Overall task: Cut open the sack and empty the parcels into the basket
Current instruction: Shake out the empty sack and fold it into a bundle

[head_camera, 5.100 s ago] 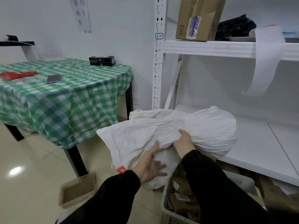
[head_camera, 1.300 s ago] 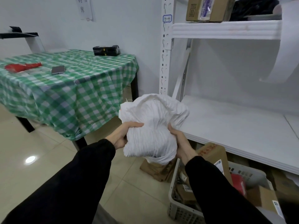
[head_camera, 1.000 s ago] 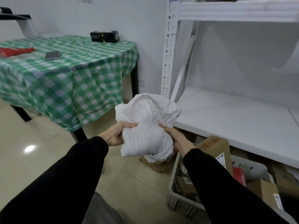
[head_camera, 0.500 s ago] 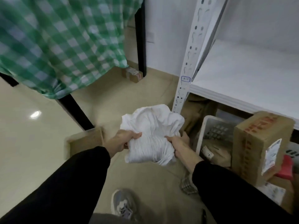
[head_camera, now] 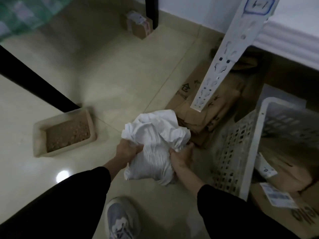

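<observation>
1. the left hand (head_camera: 126, 150) is curling its fingers (head_camera: 136, 147) into the left side of the crumpled white sack (head_camera: 155, 144), gripping it.
2. the right hand (head_camera: 182, 155) is clamping the sack's right side, its thumb digging into the folds.
3. the sack is hanging bunched at mid-frame over the floor, just left of the white basket (head_camera: 250, 144).
4. cardboard parcels (head_camera: 284, 169) are lying in the basket at the right edge.
5. a beige tray (head_camera: 39, 144) is sitting at the left, well apart.

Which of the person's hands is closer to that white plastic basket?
Right. The right hand grips the crumpled sack on the side facing the basket, close to its latticed wall. The left hand grips the sack's opposite side, farther away.
</observation>
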### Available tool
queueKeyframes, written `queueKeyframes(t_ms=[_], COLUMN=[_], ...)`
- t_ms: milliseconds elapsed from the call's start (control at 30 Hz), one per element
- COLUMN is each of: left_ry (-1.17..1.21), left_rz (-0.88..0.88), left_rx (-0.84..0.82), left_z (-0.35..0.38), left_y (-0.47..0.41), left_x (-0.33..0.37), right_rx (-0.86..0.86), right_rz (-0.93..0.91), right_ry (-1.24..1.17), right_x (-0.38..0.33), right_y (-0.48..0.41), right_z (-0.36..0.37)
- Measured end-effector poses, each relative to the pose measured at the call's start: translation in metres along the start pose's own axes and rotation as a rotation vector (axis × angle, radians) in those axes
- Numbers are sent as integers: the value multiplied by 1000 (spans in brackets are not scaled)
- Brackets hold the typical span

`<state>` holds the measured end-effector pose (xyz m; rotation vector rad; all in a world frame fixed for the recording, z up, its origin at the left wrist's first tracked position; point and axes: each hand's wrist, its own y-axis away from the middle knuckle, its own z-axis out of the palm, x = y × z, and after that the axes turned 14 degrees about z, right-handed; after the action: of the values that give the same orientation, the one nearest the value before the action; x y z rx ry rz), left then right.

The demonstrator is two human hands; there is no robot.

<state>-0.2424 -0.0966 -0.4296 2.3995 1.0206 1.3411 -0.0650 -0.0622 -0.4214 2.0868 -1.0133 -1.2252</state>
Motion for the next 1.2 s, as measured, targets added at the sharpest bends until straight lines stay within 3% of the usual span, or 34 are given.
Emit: queueKeyframes(t_ms=[67,100,167,200,233,333,400,467,567,667,733,800,867,900,1000,1067,1133,1200], left_ry=[-63,-92,-132,-129,-125,-180,-466,-844,-1158,-1105,-1057,-997,-994,-1018,-1023,-1027,-1041,-1030], left_rz=[13,13,15,19,16,9,60,265,840,680,664,682,678,676,667,664,653,645], left_rx=[3,7,9,6,-1,-51,-51,-5,-90,-364,-431,-477,-497,-494,-496,-500,-514,-527], left_z=[7,9,12,12,12,11,13,13,11,0,2,8,12,14,15,17,18,18], left_y=[-9,-13,-15,-15,-13,-4,10,31,57,34,14,-2,-6,-7,-9,-13,-14,-15], left_x=[-10,-16,-20,-19,-15,-7,0,9,5,3,5,7,0,-4,-3,1,4,1], right_rx=[249,382,452,416,399,361,204,11,-109,-236,-106,259,446,494,537,600,583,512], right_rz=[-137,-325,-807,-953,-988,-860,-714,-482,-357,-291,-261,-527,-916,-1021,-1000,-1122,-1333,-1355], right_ry=[305,420,582,689,802,1026,1052,946,921,878,878,1023,1156,1195,1236,1268,1426,1668], right_x=[0,1,1,0,-2,-12,-15,-20,-22,-23,-26,-25,-22,-22,-37,-50,-49,-39], right_y=[16,26,39,38,29,14,6,-1,-9,-23,-28,-16,2,8,10,12,17,11], right_z=[5,6,8,8,7,3,6,15,25,12,-1,-5,0,0,-9,-11,-7,-4])
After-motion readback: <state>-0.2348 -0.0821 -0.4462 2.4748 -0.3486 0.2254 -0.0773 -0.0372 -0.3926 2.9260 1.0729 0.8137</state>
